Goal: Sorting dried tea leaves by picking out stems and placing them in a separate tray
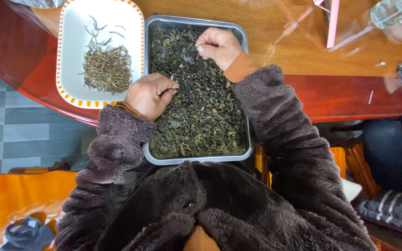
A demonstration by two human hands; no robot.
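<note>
Below, both hands work over the leaves (201,116) filling a metal tray (196,159) on the worktop (280,51). Left hand (150,95) rests at the tray's left edge, fingers pinched together — perhaps on a stem. Right hand (218,46) pinches likewise near the far rim. Stems (107,69) lie on a plate (73,28) just beside.

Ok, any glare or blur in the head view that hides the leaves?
Head view: even, soft light; the dried leaves in the metal tray are sharp; glare streaks only on the glossy wooden table; wide-angle bending at the edges; both hands, left hand and right hand, are in focus.
</note>
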